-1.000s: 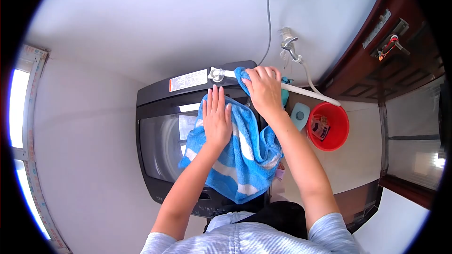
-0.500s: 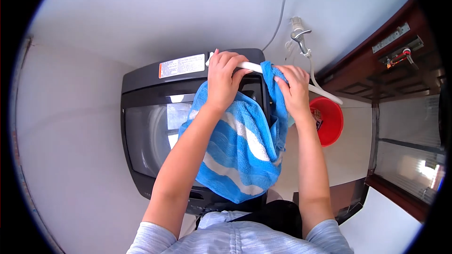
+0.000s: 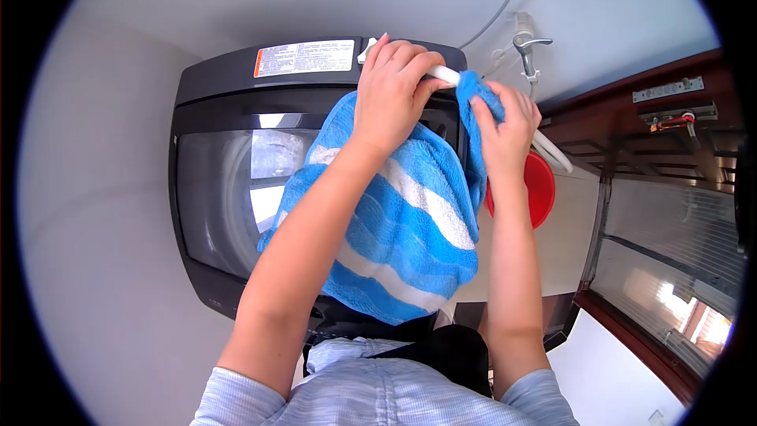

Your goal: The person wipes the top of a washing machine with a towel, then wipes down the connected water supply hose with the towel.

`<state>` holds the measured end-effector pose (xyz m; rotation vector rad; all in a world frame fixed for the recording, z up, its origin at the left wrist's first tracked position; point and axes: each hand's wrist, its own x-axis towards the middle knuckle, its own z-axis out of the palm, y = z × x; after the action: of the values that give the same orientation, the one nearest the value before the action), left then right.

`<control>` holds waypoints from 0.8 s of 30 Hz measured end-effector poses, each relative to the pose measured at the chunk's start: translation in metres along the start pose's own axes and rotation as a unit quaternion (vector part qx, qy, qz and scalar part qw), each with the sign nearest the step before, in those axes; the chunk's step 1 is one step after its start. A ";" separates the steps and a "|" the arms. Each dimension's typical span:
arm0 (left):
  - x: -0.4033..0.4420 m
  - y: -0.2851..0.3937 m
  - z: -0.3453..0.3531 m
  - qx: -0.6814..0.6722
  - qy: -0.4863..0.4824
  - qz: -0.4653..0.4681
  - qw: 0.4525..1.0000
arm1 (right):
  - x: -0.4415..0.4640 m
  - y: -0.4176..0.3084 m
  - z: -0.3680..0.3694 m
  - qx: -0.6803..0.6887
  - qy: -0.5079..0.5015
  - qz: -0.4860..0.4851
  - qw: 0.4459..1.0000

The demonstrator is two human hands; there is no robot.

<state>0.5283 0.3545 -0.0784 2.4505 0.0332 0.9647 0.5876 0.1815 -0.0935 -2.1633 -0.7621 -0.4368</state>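
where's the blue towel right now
In the head view, the blue towel lies over the right part of the washing machine, with one part bunched in the right hand at the white hose.

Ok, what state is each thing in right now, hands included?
Left hand: closed over the hose.
Right hand: gripping towel around the hose.
Towel: spread over the lid, one end wrapped on the hose.
Hose: partly covered by hands and towel.
Lid: shut, partly covered.
Tap: hose joined; on or off unclear.
Bucket: upright, partly hidden.
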 end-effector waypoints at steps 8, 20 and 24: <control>-0.001 -0.002 0.001 -0.004 0.005 -0.006 1.000 | -0.004 0.000 -0.004 -0.013 -0.012 -0.049 0.999; -0.002 -0.002 0.000 0.000 -0.014 -0.021 1.000 | -0.020 0.043 -0.025 -0.078 -0.048 -0.045 0.995; -0.002 0.000 -0.001 0.007 -0.017 -0.029 0.999 | -0.038 0.073 -0.043 -0.114 -0.053 0.007 0.992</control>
<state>0.5262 0.3545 -0.0793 2.4638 0.0980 0.9015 0.6034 0.0965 -0.1272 -2.4198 -0.7877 -0.4223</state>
